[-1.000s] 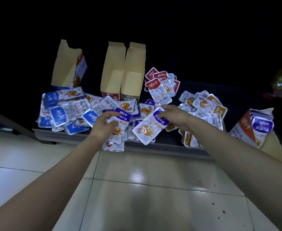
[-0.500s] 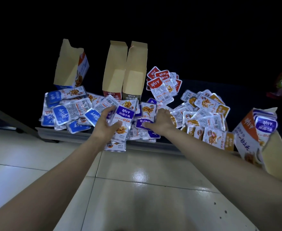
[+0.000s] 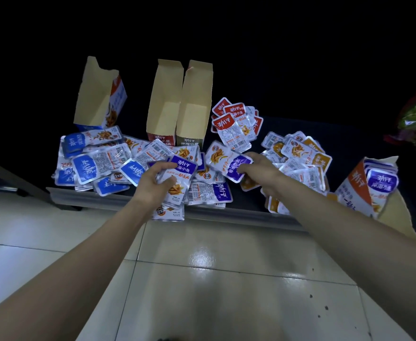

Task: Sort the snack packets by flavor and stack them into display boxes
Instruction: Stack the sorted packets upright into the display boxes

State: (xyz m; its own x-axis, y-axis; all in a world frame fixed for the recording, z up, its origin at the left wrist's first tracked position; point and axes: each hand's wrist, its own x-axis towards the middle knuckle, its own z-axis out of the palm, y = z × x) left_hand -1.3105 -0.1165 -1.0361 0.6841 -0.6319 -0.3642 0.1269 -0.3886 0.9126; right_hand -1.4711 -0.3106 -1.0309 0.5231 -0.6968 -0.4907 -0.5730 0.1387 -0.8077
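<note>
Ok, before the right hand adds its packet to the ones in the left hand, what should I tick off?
1. The right hand has a purple packet pinched: ok.
2. The left hand grips its stack, purple face on top: ok.
3. The two colours match: ok.
4. Lower packets in the stack are purple too: cannot tell, only their edges show.
5. The display box at the right has room: cannot tell; boxed packets, purple, show at its opening.
</note>
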